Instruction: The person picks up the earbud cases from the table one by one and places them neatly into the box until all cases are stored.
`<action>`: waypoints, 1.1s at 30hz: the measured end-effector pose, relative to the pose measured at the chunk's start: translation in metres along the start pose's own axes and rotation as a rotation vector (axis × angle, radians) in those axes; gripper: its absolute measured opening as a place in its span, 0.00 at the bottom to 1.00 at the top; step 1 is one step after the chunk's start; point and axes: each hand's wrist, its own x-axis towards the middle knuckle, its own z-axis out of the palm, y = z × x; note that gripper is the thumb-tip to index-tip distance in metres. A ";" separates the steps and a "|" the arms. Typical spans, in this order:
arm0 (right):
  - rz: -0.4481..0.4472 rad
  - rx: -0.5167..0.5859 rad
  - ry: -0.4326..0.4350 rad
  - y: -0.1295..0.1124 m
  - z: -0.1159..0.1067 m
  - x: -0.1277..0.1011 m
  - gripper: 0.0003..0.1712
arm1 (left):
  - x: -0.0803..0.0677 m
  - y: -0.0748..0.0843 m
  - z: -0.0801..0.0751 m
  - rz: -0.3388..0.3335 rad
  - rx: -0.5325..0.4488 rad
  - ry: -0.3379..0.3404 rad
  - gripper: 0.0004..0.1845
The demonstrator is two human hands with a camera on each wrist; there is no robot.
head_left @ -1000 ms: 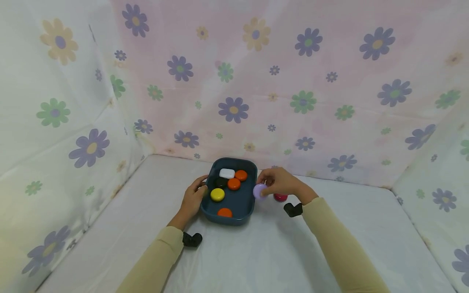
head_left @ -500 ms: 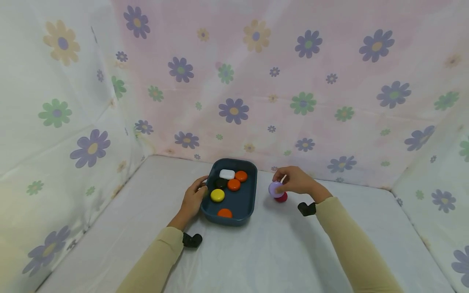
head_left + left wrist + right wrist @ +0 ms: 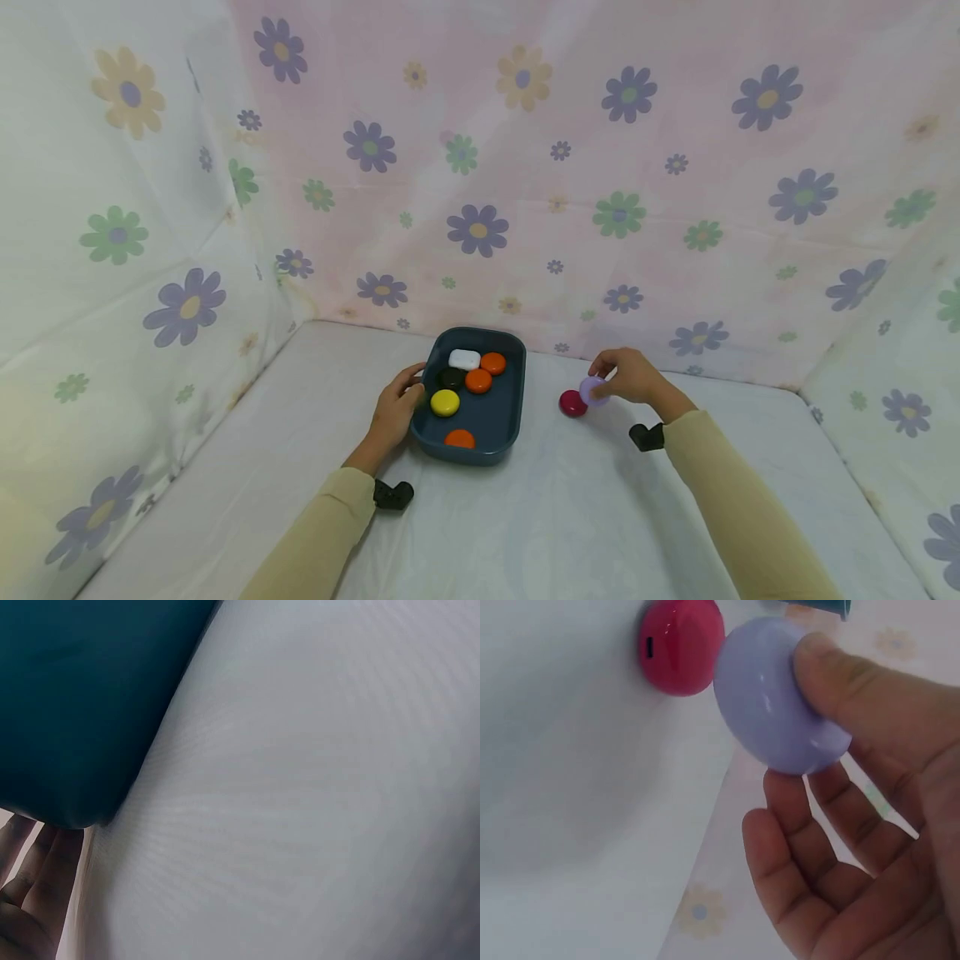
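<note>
A: Why's the left hand (image 3: 393,412) sitting on the dark teal rounded plastic tray (image 3: 504,430)?

B: Looks like it's bracing it. Fingers are curling round the tray's left rim, thumb near the top edge, prob. so the tray isn't sliding on the white cloth-covered bench (image 3: 525,517).

A: And the right hand (image 3: 633,379)?

B: It's pinching a glossy lilac round pebble-shaped case (image 3: 592,390) btw thumb and fingers, tilted on edge, just right of the tray and close above the bench. It's hovering right beside a glossy crimson round case (image 3: 572,403) lying flat on the bench; touching or not, can't tell.

A: What's the lilac one looking like up close?

B: In the right wrist view it's (image 3: 774,701) showing smooth, domed, shiny, no seam visible. The crimson one's (image 3: 681,646) showing a small port on its side.
</note>
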 end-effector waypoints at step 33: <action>0.175 -0.014 -0.008 0.029 0.019 -0.002 0.17 | 0.000 0.000 -0.001 0.011 -0.007 -0.005 0.23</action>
